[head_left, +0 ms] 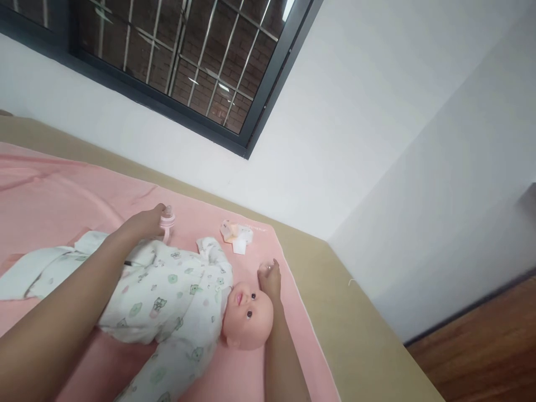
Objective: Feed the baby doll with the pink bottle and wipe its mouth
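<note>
A baby doll [249, 318] in a white printed outfit [167, 285] lies on its back on the pink sheet [301, 340], its head toward the right. Beyond its body, my left hand [148, 223] is closed around a baby bottle [167, 219] with a clear teat, a pink collar and a pink handle. Most of the bottle is hidden behind the hand. Past the doll's head, my right hand [272, 277] pinches a small clear, pinkish bottle cap [265, 268], low over the sheet. My right forearm runs close beside the doll's head.
A small crumpled cloth or wrapper [238, 234] in white and peach lies on the sheet between my hands. The tan surface [339, 296] shows past the sheet's edge. A white wall [318, 167] and a dark-framed barred window [247, 137] rise behind.
</note>
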The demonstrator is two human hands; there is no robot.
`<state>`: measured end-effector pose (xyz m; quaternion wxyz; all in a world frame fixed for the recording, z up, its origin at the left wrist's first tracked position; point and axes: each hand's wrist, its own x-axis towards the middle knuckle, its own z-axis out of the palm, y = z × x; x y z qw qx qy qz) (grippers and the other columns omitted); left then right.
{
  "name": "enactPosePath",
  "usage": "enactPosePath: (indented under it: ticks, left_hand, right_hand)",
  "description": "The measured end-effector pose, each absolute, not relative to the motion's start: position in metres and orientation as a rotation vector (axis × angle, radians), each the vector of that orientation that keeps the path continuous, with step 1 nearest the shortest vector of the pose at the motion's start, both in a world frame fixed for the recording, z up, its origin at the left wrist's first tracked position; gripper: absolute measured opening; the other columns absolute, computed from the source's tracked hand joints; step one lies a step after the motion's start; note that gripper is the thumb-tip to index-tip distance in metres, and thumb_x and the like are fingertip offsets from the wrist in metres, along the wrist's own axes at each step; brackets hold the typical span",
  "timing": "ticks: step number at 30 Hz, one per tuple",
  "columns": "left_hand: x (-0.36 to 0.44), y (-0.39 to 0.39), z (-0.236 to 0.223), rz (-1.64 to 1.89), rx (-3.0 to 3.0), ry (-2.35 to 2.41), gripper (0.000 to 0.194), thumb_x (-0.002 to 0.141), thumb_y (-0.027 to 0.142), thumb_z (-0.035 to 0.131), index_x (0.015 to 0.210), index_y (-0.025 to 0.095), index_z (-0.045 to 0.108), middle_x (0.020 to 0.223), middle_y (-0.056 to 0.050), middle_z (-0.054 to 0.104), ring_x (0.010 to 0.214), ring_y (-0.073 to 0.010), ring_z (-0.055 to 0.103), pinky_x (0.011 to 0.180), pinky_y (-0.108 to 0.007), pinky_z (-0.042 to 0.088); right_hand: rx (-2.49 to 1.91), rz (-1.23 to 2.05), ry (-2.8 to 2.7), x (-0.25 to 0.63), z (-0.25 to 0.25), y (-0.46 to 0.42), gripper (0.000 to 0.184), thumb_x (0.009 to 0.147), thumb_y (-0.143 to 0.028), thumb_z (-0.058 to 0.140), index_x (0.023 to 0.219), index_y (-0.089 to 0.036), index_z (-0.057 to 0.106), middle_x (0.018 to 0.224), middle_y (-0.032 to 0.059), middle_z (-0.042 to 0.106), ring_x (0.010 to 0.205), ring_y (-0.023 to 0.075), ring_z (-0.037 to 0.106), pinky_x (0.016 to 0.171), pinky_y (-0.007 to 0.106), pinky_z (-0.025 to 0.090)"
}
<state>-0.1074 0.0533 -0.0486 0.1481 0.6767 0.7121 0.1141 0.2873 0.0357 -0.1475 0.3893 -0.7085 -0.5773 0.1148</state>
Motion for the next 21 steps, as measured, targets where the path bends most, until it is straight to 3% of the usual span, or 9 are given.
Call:
enactPosePath:
  ticks: [7,11,14,18,21]
  left_hand:
    - [-0.107,0.054,-0.047,0.338,1.913,2.059,0.039,0.093,0.032,0.054,0.126,0.013,0.046,0.102,-0.008,0.06,0.084,-0.0187,0.061,0.077,-0.037,0.053]
    - [-0.112,0.043,-0.024,0.409,1.892,2.15,0.078,0.083,0.029,0.065,0.143,0.01,0.02,0.116,-0.017,0.058,0.096,-0.0286,0.06,0.079,-0.039,0.05]
    - [-0.101,0.024,0.002,0.587,1.933,2.236,0.077,0.089,0.04,0.055,0.144,0.013,0.01,0.13,-0.021,0.049,0.109,-0.0357,0.054,0.082,-0.043,0.046]
    - [-0.047,0.0,0.023,0.68,2.192,1.964,0.051,0.093,0.042,0.043,0.138,0.023,0.027,0.123,-0.007,0.058,0.105,-0.0227,0.058,0.082,-0.031,0.046]
    - [0.01,-0.008,0.023,0.519,2.341,1.706,0.043,0.089,0.041,0.048,0.128,0.023,0.046,0.114,-0.007,0.064,0.101,-0.0252,0.06,0.083,-0.033,0.046]
  right_hand:
    - [-1.783,0.305,-1.452,0.285,-0.146,0.032,0.081,0.074,-0.04,0.055,0.141,-0.002,0.029,0.135,0.025,0.045,0.13,0.0363,0.039,0.104,0.047,0.035]
    - [-1.775,0.296,-1.419,0.284,-0.148,0.032,0.079,0.077,-0.044,0.052,0.14,-0.002,0.03,0.132,0.0247,0.048,0.127,0.0345,0.042,0.103,0.045,0.037]
    - [-1.752,0.287,-1.393,0.284,-0.15,0.033,0.075,0.079,-0.045,0.049,0.139,-0.002,0.033,0.131,0.0243,0.049,0.128,0.0325,0.042,0.102,0.042,0.037]
    - [-1.729,0.282,-1.364,0.286,-0.152,0.038,0.07,0.082,-0.045,0.047,0.136,-0.003,0.037,0.13,0.0248,0.05,0.127,0.0318,0.043,0.101,0.042,0.038]
    - [-1.731,0.29,-1.343,0.287,-0.153,0.042,0.068,0.082,-0.046,0.046,0.133,-0.001,0.039,0.126,0.0272,0.051,0.123,0.0341,0.047,0.098,0.045,0.04]
